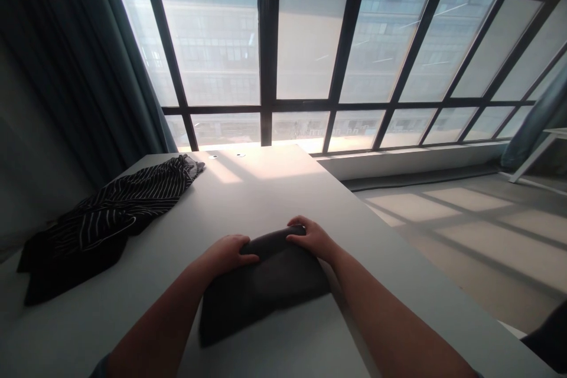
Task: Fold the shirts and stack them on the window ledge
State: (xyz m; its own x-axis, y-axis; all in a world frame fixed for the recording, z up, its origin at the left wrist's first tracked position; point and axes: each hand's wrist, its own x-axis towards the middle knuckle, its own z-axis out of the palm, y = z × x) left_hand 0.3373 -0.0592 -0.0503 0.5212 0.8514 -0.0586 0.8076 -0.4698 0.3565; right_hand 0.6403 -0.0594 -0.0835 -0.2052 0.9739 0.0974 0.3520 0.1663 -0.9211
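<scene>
A folded dark grey cloth [270,283] is on the white table near me, its lower edge angled up to the right. What kind of garment or fabric it is, I cannot tell. At its far left corner, my left hand [228,254] grips the folded edge, thumb on top and fingers curled over the far side. My right hand [312,239] holds the same edge at the far right corner, with the thumb lying across the top. Part of the fingertips of both hands is hidden behind the fold.
The white table [261,195] bears a heap of black striped clothing [133,201] at the left. Two small round fittings are near its far edge. Beyond stand large framed windows and a dark curtain [80,59]. A white-legged table [534,156] is at the far right.
</scene>
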